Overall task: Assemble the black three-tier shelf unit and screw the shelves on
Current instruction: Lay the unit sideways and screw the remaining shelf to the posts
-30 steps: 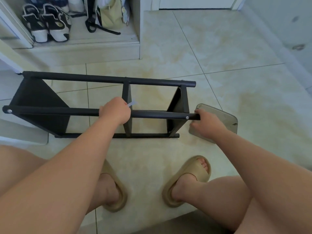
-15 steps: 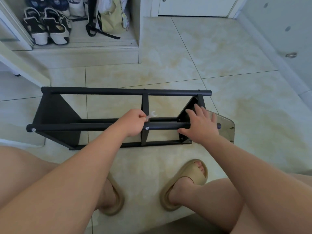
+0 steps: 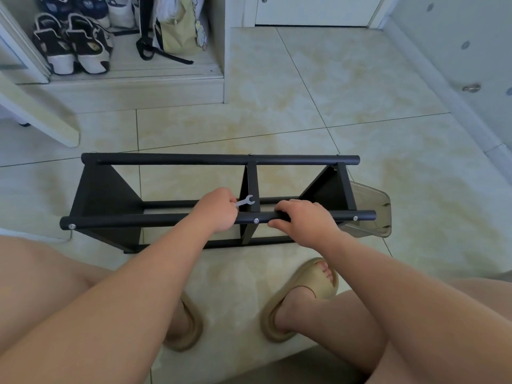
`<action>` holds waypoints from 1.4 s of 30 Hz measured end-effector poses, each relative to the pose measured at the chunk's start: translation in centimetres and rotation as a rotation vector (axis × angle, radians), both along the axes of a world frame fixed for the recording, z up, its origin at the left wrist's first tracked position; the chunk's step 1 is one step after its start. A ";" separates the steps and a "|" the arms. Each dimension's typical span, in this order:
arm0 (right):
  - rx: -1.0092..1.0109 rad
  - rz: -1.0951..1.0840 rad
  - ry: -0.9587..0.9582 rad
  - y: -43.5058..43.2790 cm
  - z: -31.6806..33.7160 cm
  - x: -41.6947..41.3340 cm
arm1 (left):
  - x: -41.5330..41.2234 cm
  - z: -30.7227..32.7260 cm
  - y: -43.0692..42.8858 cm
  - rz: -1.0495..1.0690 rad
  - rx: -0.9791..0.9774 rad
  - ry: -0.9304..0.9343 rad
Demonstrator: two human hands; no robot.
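Plainly, from the head camera, the black shelf unit [image 3: 177,189] lies on its side on the tiled floor [image 3: 304,106], straight out at twelve o'clock from the seated person's knees, its long poles running from nine to three. The near pole [image 3: 166,220] sits highest and closest, with small silver screw heads showing at the left end, the middle and toward the right end. Three shelf panels cross between the poles; the middle shelf [image 3: 250,187] stands edge-on between the two hands. The left hand [image 3: 219,212] is closed around the handle of a small silver wrench [image 3: 245,202], whose open end points toward one o'clock, just beside the middle shelf and above the near pole. I would guess the tool is being brought to a nut behind the middle joint, though none can be seen from here. The right hand [image 3: 302,220] is clamped over the near pole just right of the middle screw [image 3: 256,220], fingers curled over the top and thumb below, most likely to keep the frame from rolling while the fastener is turned. At three o'clock, a clear smoky plastic tray [image 3: 374,214] rests against the unit's right end; what it holds I cannot tell. Tan slippers [image 3: 302,297] are planted at six o'clock, close behind the frame.
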State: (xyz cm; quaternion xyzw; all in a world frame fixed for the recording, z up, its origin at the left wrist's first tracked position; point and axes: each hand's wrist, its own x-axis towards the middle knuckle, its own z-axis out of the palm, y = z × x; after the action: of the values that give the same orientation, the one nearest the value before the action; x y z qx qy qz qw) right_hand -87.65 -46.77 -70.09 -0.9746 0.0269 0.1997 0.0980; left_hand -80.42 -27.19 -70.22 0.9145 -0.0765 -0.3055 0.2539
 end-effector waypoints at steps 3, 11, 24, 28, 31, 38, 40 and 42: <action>0.024 -0.083 0.144 -0.4 0.8 0.9 | 0.0 0.0 -0.1 -0.004 -0.038 0.000; 0.032 0.036 -0.047 -0.3 0.4 1.1 | 0.8 -0.2 0.4 0.014 -0.063 0.082; -0.024 0.367 -0.077 -0.1 -2.7 3.6 | 2.2 1.0 1.0 -0.039 -0.005 0.156; -0.050 0.416 -0.132 -0.1 -3.2 3.6 | 2.9 0.4 1.1 -0.018 -0.025 0.220; -0.038 0.429 -0.139 -0.2 -3.2 3.6 | 3.2 0.1 0.6 -0.011 -0.064 0.261; -0.001 0.429 -0.134 -0.1 -3.1 3.7 | 3.4 -1.3 -0.4 0.204 -0.334 0.459; 0.012 0.419 -0.133 0.0 -3.1 3.6 | 3.4 -1.5 -0.6 0.280 -0.367 0.464; 0.018 0.406 -0.128 0.1 -3.0 3.5 | 3.3 -1.7 -0.8 0.307 -0.375 0.441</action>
State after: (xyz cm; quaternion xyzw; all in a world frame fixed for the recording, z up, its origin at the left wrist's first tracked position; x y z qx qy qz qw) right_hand -84.11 -46.71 -73.13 -0.9698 -0.1779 0.1534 0.0659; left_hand -77.11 -27.97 -71.96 0.7647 0.0641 -0.4348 0.4713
